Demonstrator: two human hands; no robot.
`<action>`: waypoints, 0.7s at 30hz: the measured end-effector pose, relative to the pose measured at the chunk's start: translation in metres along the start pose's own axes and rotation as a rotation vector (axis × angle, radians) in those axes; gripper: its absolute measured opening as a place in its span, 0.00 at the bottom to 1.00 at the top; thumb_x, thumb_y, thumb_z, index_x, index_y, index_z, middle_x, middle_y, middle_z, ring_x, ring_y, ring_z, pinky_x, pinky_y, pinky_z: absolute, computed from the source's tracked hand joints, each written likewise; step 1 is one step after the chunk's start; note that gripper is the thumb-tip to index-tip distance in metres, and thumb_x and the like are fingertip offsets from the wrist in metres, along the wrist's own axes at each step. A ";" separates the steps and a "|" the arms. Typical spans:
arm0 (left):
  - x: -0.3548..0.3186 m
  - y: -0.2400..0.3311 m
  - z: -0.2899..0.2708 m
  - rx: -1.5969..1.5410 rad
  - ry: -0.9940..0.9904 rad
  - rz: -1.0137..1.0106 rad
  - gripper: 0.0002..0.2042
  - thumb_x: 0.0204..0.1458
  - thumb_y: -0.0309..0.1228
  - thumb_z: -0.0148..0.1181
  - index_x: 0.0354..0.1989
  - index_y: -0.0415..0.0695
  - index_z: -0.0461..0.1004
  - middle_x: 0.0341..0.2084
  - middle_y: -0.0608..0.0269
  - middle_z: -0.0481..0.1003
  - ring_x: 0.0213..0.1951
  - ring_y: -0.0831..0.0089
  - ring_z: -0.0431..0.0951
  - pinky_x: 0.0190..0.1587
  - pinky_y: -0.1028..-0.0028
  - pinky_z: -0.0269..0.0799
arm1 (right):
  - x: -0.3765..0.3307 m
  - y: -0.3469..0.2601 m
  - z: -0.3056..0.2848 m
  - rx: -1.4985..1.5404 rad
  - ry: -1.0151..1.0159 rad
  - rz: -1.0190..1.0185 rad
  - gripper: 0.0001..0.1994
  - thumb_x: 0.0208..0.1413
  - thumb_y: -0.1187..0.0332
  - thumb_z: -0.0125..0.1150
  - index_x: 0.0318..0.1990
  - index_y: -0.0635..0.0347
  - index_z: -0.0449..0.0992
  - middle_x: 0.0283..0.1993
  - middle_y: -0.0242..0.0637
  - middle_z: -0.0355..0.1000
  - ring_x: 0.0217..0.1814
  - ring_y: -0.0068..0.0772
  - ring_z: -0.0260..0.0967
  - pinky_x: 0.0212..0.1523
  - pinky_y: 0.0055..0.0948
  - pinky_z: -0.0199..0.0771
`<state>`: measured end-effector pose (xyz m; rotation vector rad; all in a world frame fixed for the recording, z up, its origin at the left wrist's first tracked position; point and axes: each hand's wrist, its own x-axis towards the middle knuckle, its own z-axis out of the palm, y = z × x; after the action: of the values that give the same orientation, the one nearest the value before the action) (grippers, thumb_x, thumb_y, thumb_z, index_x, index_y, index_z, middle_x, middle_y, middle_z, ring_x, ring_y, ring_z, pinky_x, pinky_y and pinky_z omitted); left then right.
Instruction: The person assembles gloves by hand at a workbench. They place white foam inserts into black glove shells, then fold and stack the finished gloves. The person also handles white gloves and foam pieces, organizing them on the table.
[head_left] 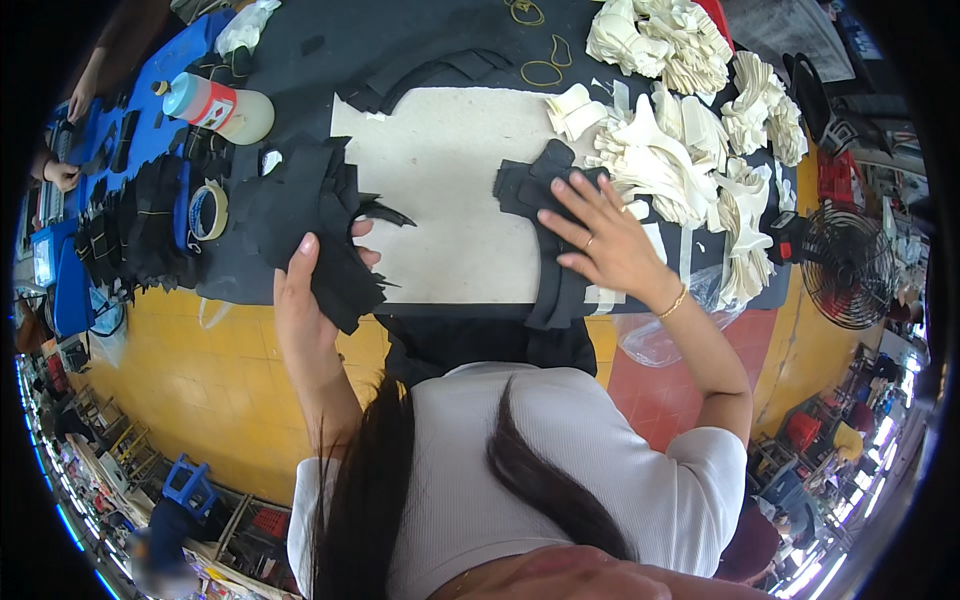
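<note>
A bundle of black cut fabric pieces (320, 220) is gripped in my left hand (302, 300), thumb on top and fingertips showing at its right edge. My right hand (618, 240) lies with fingers stretched over other black fabric pieces (545, 190), pressing near their right side. These overlap the right part of a pale grey board (450, 200) on the dark table. Curved black strips (430, 75) lie along the board's far edge. Just right of my right hand are heaps of cream fabric pieces (650, 150).
A bottle with pinkish liquid (225, 108) and a tape roll (208, 210) stand at left, near black bundles (150, 210). Rubber bands (545, 70) lie at the back. A black fan (850, 262) is at the right. Another person's hand (62, 175) shows at far left.
</note>
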<state>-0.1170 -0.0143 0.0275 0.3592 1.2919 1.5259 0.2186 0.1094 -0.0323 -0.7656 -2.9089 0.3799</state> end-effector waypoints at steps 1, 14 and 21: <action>0.001 -0.001 0.003 -0.011 -0.019 -0.008 0.21 0.61 0.35 0.53 0.54 0.28 0.69 0.40 0.41 0.79 0.32 0.62 0.82 0.30 0.71 0.81 | -0.009 -0.005 0.009 -0.003 -0.042 0.005 0.31 0.58 0.52 0.60 0.69 0.43 0.64 0.78 0.37 0.47 0.80 0.45 0.39 0.77 0.52 0.38; -0.012 0.011 0.002 0.052 0.037 0.098 0.22 0.62 0.37 0.51 0.55 0.28 0.69 0.40 0.41 0.79 0.32 0.63 0.82 0.30 0.71 0.80 | 0.083 -0.083 0.041 -0.041 0.250 0.328 0.32 0.58 0.57 0.61 0.69 0.49 0.62 0.77 0.48 0.46 0.80 0.58 0.36 0.73 0.65 0.37; -0.011 0.002 0.002 -0.016 -0.105 0.020 0.23 0.62 0.38 0.49 0.56 0.28 0.68 0.40 0.42 0.79 0.33 0.61 0.83 0.33 0.70 0.81 | 0.088 -0.043 0.052 -0.038 0.156 0.099 0.32 0.53 0.54 0.66 0.67 0.38 0.67 0.76 0.38 0.51 0.80 0.48 0.40 0.73 0.62 0.37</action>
<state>-0.1118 -0.0220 0.0338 0.4370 1.1971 1.5132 0.1132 0.1055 -0.0669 -0.9038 -2.7476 0.2620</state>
